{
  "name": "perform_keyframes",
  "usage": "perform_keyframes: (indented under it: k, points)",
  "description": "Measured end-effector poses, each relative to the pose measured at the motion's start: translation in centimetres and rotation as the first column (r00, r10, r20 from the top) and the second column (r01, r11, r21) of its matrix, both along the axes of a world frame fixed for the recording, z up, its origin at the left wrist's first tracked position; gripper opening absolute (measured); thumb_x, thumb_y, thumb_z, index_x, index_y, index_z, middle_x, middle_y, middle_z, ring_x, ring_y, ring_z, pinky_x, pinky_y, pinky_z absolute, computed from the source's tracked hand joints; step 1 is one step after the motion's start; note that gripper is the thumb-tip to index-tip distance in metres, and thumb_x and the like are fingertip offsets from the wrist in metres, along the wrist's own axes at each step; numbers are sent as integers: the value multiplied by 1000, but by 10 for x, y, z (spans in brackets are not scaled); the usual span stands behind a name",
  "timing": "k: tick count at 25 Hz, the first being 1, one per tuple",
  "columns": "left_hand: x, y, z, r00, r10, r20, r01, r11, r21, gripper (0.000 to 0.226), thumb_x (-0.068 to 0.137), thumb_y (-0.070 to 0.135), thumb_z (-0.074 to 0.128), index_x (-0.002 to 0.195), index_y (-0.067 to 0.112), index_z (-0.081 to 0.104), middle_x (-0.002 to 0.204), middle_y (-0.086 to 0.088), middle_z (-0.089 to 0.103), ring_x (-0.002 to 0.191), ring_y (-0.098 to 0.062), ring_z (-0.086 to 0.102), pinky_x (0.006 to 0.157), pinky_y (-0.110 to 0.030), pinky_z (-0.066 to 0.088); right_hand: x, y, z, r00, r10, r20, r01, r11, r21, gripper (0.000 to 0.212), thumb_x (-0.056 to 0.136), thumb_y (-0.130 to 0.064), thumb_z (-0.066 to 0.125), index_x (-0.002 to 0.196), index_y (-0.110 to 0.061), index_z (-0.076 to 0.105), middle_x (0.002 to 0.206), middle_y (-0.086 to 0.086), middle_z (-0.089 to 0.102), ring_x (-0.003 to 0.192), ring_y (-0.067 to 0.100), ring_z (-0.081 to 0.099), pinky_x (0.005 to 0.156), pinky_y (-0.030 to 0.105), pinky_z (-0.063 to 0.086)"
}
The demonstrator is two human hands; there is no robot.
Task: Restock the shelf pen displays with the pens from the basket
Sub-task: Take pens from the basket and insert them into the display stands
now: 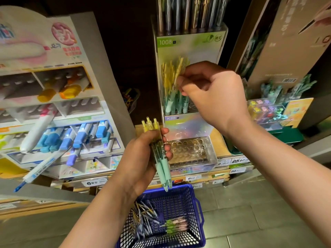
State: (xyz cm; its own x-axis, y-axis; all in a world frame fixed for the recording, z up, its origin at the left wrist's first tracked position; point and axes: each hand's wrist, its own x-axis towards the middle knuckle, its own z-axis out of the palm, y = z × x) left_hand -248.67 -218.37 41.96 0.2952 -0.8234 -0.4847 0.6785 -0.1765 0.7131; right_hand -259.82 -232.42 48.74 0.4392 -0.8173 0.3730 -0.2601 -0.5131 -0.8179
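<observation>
Head view — pen display (188, 49) part-filled.
At it right hand (213, 99) pinches a pen (180, 68); left hand (139, 158) grips three pens (162, 163) — basket (176, 198) holds loose pens (143, 224).

"1008" green display header (180, 42); "K35" lower display header (186, 120); "690" price tag (93, 182).

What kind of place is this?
Most likely a stationery shop: price tags sit below tiered pen displays, and a blue basket holds loose pens.

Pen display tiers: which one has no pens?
The bottom tier, a clear rack of bare holes. The middle tier holds yellow-topped mint pens; the top tier holds dark pens.
</observation>
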Motion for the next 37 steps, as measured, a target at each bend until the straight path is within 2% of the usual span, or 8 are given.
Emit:
perform_keyframes:
  k: [5, 12, 14, 16, 21, 28, 31, 37]
  points:
    - [-2, 5, -1, 996, 3, 89, 5, 996, -93, 41, 98, 23, 64, 127, -6, 60, 80, -3, 53, 63, -12, 49, 53, -21, 46, 8, 9, -9, 971, 43, -234, -54, 998, -42, 4, 91, -37, 71, 90, -34, 73, 63, -28, 61, 73, -15, 63, 62, 0, 43]
    - [-6, 4, 2, 983, 18, 184, 17, 982, -186, 37, 92, 28, 66, 115, 0, 64, 91, -7, 67, 67, -12, 58, 57, -20, 49, 3, 13, -17, 959, 25, -284, -10, 999, 53, 14, 91, -41, 70, 83, -30, 71, 63, -15, 68, 67, -4, 67, 62, 11, 52]
    - [-6, 4, 2, 976, 16, 217, 32, 976, -215, 33, 95, 31, 62, 110, 2, 65, 92, -6, 70, 68, -11, 59, 58, -20, 49, -9, 18, -25, 961, 172, -217, -110, 956, 271, 17, 96, -40, 65, 84, -30, 73, 62, -14, 67, 61, -3, 63, 59, 13, 49]
    - [-6, 4, 1, 970, -3, 245, 65, 968, -242, 32, 100, 32, 57, 105, 2, 69, 85, -4, 70, 66, -10, 59, 57, -19, 49, -18, 23, -29, 928, 373, -13, -296, 756, 584, 16, 98, -36, 63, 99, -28, 76, 69, -13, 68, 66, -2, 59, 67, 17, 49]
    - [-11, 2, 1, 961, -21, 276, 89, 968, -234, 36, 104, 38, 51, 101, 9, 72, 82, -5, 68, 63, -12, 58, 56, -22, 50, -20, 27, -39, 915, 339, 219, -389, 592, 706, 16, 91, -24, 71, 103, -16, 78, 86, -1, 73, 81, 11, 66, 72, 21, 53]
    - [-9, 4, -3, 966, -80, 244, 99, 993, -65, 41, 98, 55, 54, 121, 22, 63, 71, 2, 42, 54, -10, 33, 46, -22, 33, -23, -8, 2, 949, -27, 314, -124, 883, 452, 12, 88, -3, 73, 86, -14, 76, 71, 2, 76, 67, 13, 70, 71, 25, 61]
    - [-6, 2, -3, 982, -87, 167, 101, 992, -77, 34, 95, 48, 57, 110, 19, 46, 70, 0, 45, 50, -11, 31, 42, -23, 30, -19, -12, 12, 953, -84, 291, -15, 947, 321, 17, 89, -4, 72, 86, -21, 75, 72, -5, 76, 69, 12, 73, 74, 27, 61]
    - [-1, 3, -5, 991, -74, 108, 88, 987, -135, 11, 101, 24, 43, 104, 16, 36, 74, -7, 51, 50, -14, 34, 43, -23, 32, -14, -4, 7, 995, -94, -17, 95, 994, 63, 13, 86, -29, 73, 97, -32, 79, 76, -17, 75, 76, 2, 71, 80, 22, 58]
